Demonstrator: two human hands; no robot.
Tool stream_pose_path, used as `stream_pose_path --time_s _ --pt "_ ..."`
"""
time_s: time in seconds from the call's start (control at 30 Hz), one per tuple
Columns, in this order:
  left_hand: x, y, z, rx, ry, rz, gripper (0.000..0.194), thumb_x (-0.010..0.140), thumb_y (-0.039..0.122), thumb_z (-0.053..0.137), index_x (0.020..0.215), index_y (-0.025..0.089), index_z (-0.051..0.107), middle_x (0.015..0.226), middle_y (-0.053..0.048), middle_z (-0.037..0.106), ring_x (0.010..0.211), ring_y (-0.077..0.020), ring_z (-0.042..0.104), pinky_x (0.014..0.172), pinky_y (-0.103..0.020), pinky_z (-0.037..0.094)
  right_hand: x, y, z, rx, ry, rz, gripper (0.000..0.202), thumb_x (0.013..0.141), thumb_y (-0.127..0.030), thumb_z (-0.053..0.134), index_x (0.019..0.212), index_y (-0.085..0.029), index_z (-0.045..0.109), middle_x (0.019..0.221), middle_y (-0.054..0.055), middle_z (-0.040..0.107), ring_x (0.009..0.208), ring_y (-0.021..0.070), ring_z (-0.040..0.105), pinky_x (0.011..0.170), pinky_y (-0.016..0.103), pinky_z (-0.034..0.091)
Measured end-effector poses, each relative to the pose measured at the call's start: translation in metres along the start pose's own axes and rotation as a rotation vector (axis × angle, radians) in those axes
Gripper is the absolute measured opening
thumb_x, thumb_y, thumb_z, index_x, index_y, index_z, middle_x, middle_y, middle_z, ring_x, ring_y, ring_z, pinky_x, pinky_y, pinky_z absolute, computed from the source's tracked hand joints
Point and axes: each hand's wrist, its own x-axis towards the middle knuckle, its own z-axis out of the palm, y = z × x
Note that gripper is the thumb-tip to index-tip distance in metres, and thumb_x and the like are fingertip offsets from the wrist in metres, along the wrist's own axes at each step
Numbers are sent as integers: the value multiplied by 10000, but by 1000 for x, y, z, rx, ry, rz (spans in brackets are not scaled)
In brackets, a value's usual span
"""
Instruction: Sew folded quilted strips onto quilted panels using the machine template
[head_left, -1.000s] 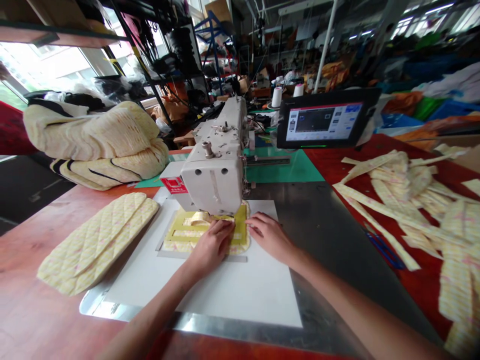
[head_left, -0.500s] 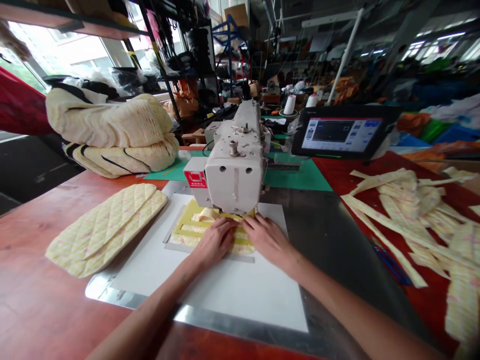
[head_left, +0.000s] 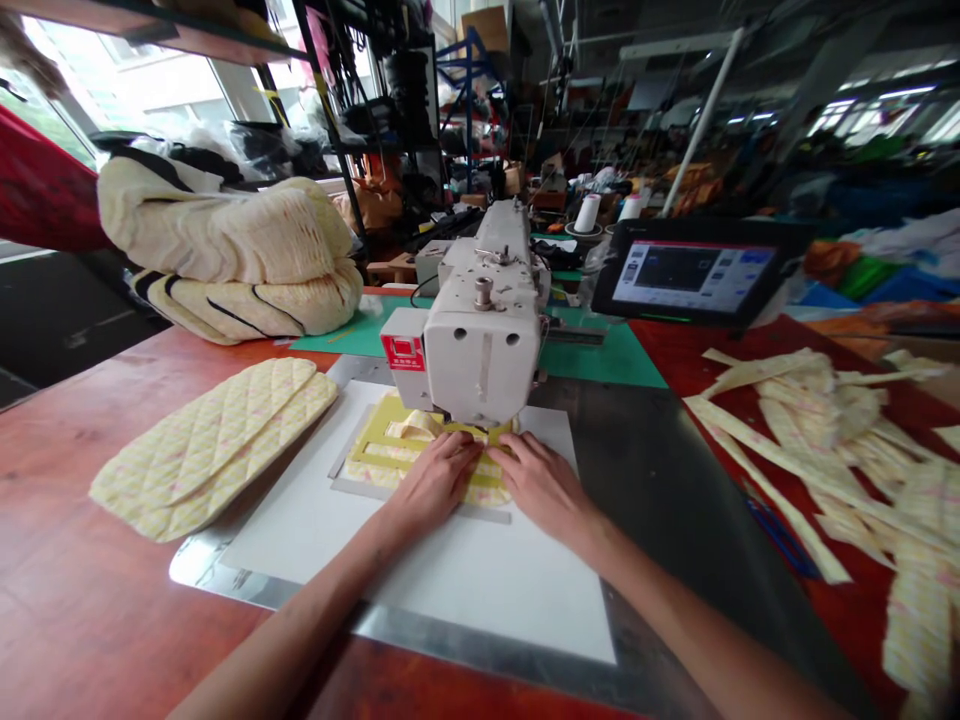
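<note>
Under the head of the white sewing machine [head_left: 484,350], a yellow slotted template [head_left: 386,455] lies over a pale quilted fabric piece [head_left: 371,475]. A looped fabric strip [head_left: 414,425] stands up from the template's left part. My left hand [head_left: 442,470] rests on the template, its fingers bent and drawn together. Close by on the right, my right hand [head_left: 544,485] has its fingertips pinched near the needle area. A small pale bit of the strip shows between the two hands; the fingers cover most of it.
A quilted oval pad [head_left: 214,445] lies at left, before a tall stack of pads [head_left: 232,250]. Loose fabric strips [head_left: 810,420] and blue-handled scissors [head_left: 780,535] lie at right. A control screen [head_left: 694,270] stands behind. White sheet [head_left: 487,590] lies under the work.
The view has shifted slightly, so the machine sits a little further right. My hands remain at the template, with only small finger movement.
</note>
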Motion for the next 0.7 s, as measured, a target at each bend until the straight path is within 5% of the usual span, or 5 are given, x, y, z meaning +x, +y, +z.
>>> stream_pose_path --time_s 0.43,0.7 --pt "-2 2 0 -12 16 -25 326 1025 103 401 1264 133 620 1280 -139 657 1142 -227 664 1025 -384 568 -5 -5 1 -58 33 29 296 916 -84 624 1168 -229 682 1026 67 653 986 245 611 769 351 532" --pt "0 10 4 189 55 -3 222 961 135 527 1129 135 671 1134 -141 703 1056 -289 653 958 -478 565 -15 13 9 -22 90 38 364 928 -68 587 1233 -243 681 996 64 654 941 238 615 797 355 539"
